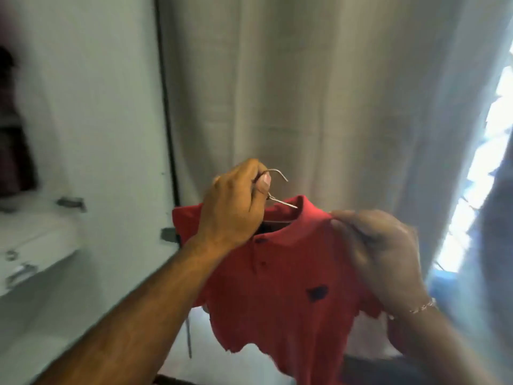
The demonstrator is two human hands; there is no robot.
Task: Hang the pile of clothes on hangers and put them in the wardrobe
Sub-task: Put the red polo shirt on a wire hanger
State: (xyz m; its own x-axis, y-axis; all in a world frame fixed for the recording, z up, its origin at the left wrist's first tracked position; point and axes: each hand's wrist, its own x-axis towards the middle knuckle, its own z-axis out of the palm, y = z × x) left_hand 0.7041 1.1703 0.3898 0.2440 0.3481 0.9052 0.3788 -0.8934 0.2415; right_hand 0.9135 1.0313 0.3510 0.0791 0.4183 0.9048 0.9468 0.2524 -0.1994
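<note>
A red polo shirt (280,295) with dark buttons and a dark chest logo hangs on a hanger, held up in front of me. My left hand (236,207) grips the hanger's metal hook (277,173) just above the collar. My right hand (380,251), motion-blurred and wearing a bracelet, pinches the shirt's shoulder at the right of the collar. The hanger's body is mostly hidden inside the shirt.
The open white wardrobe door (111,134) stands at the left, with dark clothes (11,151) and a white drawer front (30,245) further left. A pale curtain (319,93) fills the background. Bright window light (488,151) shows at the right edge.
</note>
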